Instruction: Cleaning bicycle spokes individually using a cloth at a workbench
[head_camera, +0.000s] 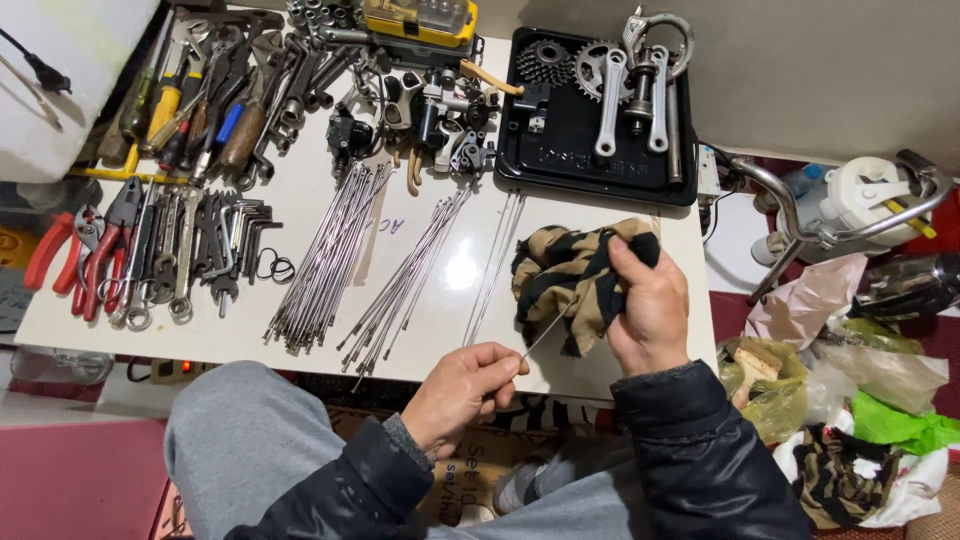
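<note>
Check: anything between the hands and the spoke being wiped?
Nothing visible. The left hand pinches the spoke at its near end; the right hand presses the striped cloth around its far part.

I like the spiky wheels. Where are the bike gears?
In the head view, the gears lie in the black tray at the table's far right, beside the silver crank arms, beyond the striped rag.

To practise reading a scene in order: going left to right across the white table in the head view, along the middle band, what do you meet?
Red-handled pliers → hex keys → large spoke bundle → smaller spoke bundle → few loose spokes → striped cloth → right hand gripping that cloth.
</note>
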